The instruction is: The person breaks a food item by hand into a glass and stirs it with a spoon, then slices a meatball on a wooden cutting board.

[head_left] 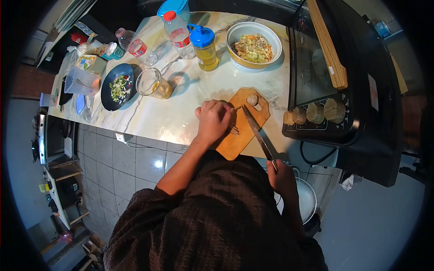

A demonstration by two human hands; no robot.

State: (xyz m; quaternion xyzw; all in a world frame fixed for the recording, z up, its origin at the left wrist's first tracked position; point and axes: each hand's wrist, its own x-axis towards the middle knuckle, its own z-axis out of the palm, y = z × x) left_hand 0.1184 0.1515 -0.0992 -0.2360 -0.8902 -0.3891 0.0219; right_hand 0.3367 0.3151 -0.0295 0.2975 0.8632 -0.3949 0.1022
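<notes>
This is a kitchen, probably a home one: a marble-patterned table [181, 110] carries a wooden cutting board [237, 137], a bowl of chopped vegetables [254, 47], a dark plate of chopped greens [119, 87] and a bottle of yellow liquid [205, 52]. A black countertop oven with knobs [316, 90] stands at the right, above a tiled floor [106, 169].

Glossy marbled countertop [181, 118]; smooth, probably wooden chopping board [246, 131].

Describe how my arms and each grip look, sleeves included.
Your left grip and right grip are both bare, without gloves. No watch or bracelet shows. The loose, dark brown, textured sleeves stop around the elbows, leaving the forearms uncovered.
</notes>
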